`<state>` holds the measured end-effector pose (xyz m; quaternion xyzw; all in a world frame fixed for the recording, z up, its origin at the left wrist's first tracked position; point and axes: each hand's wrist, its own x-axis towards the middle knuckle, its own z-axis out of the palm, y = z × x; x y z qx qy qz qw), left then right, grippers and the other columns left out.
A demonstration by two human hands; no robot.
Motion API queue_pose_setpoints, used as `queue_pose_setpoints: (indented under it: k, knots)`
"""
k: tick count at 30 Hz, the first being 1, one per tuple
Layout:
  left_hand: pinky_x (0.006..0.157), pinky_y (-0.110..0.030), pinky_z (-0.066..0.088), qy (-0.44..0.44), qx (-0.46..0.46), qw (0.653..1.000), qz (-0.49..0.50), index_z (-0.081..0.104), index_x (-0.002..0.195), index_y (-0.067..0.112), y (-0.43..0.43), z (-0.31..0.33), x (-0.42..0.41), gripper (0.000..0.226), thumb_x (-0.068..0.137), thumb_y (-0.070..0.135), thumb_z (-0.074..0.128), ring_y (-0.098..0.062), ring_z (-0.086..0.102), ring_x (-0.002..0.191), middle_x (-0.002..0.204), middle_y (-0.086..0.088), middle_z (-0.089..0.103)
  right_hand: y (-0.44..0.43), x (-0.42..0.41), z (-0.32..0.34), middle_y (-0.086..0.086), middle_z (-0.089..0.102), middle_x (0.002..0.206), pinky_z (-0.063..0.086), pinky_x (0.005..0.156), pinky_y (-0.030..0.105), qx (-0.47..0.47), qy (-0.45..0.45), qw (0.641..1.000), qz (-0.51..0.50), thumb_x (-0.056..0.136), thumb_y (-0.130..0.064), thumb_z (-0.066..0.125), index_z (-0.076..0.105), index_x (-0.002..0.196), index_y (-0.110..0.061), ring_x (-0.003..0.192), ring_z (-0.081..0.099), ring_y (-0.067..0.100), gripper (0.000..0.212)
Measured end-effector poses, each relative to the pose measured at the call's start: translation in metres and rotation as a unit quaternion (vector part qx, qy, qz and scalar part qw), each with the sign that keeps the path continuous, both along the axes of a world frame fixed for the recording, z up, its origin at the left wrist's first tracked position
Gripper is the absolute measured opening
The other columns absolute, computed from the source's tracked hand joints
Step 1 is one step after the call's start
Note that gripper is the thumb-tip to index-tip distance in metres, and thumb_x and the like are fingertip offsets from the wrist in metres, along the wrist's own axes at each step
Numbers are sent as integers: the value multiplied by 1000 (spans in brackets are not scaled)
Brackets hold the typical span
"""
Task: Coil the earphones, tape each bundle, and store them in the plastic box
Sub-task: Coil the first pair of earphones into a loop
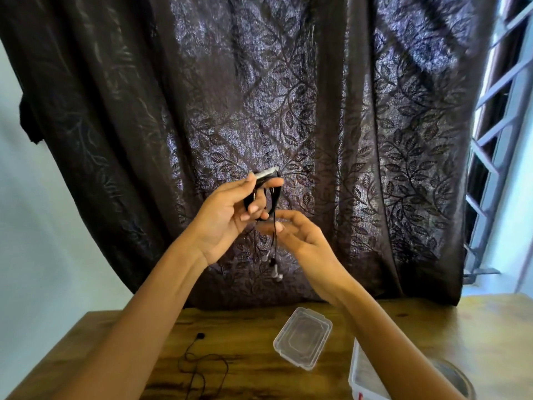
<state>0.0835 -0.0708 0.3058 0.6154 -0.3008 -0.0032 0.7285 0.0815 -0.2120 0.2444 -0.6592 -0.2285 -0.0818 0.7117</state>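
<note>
Head view showed the left hand [227,215] curled around a black earphone bundle [272,194], with a tape strip [266,172] on top. The bundle's loops ran up and down, and its earbuds [275,269] hung straight down. Just below, the right hand [297,232] was half bent at the cord; I could not tell if it pinched it.

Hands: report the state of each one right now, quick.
Left hand: grips the coiled earphones, tape strip on top.
Right hand: fingers loose by the hanging cable; whether it pinches it cannot be told.
</note>
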Motion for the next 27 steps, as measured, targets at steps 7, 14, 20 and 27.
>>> queue_pose_setpoints:
  k: [7, 14, 20, 27]
  knots:
    - [74, -21, 47, 5, -69, 997, 38, 59, 111, 6, 8, -3, 5, 37, 99, 24, 30, -5, 42, 50, 58, 5, 51, 8, -14, 0, 14, 65, 83, 58, 71, 38, 161, 94, 973, 135, 96, -12, 40, 48, 109, -5, 73, 64, 23, 17]
    - [80, -23, 49, -17, -55, 997, 51, 49, 125, 4, 5, -10, 7, 46, 98, 32, 26, -10, 59, 69, 75, -1, 62, 11, -20, 5, 10, 62, 80, 53, 56, 23, 105, 79, 990, 59, 91, 0, 49, 50, 103, -3, 60, 59, 14, 13]
    - [108, -38, 32, -67, 39, 992, 97, 65, 101, 34, -6, -21, 6, 38, 93, 49, 31, -15, 58, 110, 98, 0, 67, 7, -21, 10, -7, 57, 76, 40, 57, 10, -237, -137, 936, -223, 83, -17, 68, 65, 95, -17, 56, 46, 1, 13]
    - [111, -30, 27, -71, 128, 986, 83, 50, 116, 30, -9, -29, 2, 39, 89, 51, 31, -4, 44, 122, 131, 2, 50, -3, -24, 34, -2, 71, 88, 46, 67, 7, -266, -255, 899, -238, 75, -7, 74, 74, 92, -17, 69, 60, 5, 20]
